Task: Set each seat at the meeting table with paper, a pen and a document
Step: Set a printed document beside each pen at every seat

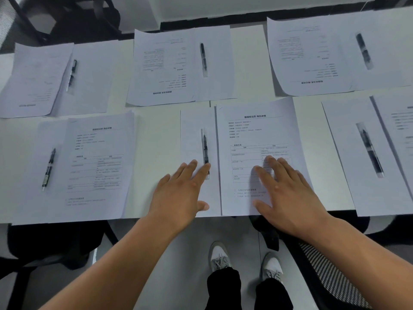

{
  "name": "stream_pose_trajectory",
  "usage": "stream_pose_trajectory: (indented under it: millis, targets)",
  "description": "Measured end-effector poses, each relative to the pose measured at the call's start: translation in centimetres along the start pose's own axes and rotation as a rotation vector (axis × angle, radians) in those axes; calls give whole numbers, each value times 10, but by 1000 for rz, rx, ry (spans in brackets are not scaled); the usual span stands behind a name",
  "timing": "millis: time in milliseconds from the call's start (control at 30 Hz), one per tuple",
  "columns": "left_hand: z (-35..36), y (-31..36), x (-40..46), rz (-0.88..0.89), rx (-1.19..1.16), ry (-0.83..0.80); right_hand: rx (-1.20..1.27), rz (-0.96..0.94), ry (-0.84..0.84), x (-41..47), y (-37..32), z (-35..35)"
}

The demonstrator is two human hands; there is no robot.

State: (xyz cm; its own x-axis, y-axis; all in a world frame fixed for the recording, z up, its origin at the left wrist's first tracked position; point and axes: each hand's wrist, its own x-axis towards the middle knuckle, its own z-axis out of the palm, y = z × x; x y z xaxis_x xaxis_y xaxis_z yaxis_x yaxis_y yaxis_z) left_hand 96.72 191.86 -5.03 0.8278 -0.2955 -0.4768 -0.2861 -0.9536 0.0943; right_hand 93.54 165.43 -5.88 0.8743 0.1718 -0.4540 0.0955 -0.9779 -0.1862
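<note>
At the near middle seat a blank sheet (192,135) lies beside a printed document (257,130). A black pen (205,151) rests lengthwise on the blank sheet. My left hand (181,193) lies flat on the blank sheet, fingers spread, its index fingertip touching the pen's lower end. My right hand (288,193) presses flat on the document's lower half, fingers apart. Neither hand grips anything.
Five other places on the white table (156,130) each hold paper, a document and a pen: near left (48,168), near right (369,151), and three across the far side. Black chairs stand at the near edge (55,240) and far left (73,16). My shoes (220,258) are below.
</note>
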Motion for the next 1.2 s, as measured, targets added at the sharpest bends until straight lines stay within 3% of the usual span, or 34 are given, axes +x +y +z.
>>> stream_pose_trajectory:
  millis: [1200]
  targets:
    - [-1,5,-1,-22,20,-6,11,-8,-13,-2,6,0]
